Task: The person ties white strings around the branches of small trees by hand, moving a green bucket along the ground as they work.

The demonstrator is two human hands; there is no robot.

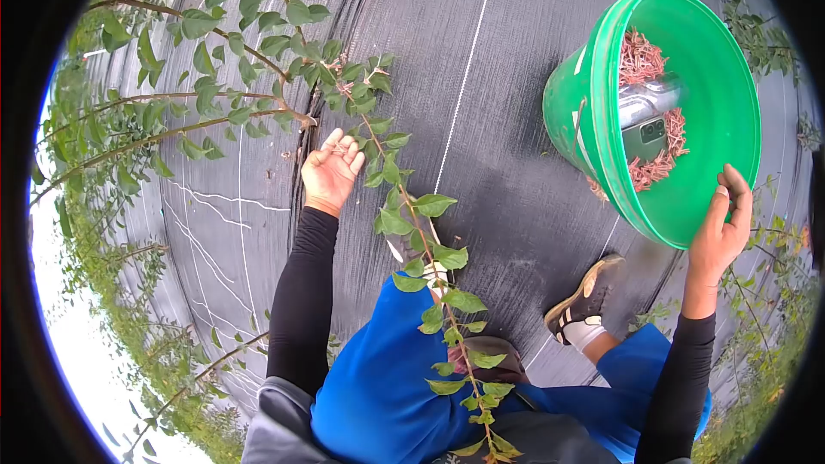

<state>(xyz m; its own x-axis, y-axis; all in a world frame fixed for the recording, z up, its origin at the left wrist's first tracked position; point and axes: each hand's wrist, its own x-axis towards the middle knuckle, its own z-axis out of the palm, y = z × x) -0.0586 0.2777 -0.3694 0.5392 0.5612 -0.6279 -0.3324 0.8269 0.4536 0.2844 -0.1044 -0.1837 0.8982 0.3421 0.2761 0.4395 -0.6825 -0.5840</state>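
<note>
My left hand [331, 174] is beside a leafy branch [391, 163], palm up with the fingers curled over something small and pale that I cannot make out. On the right, my right hand [724, 222] grips the rim of a green bucket [593, 77], which is tilted so its inside shows. Inside the bucket are thin pinkish pieces [640, 58], a dark green phone [644, 139] and a clear plastic-like item [649, 99]. Small pale pink bits [348, 86] sit among the leaves above my left hand.
Black ground sheet [507, 172] with white lines lies below. Several leafy branches [206, 125] spread in from the left, and one long branch crosses over my blue-clothed leg [378, 369]. My shoe [584, 296] rests below the bucket. Greenery lines both sides.
</note>
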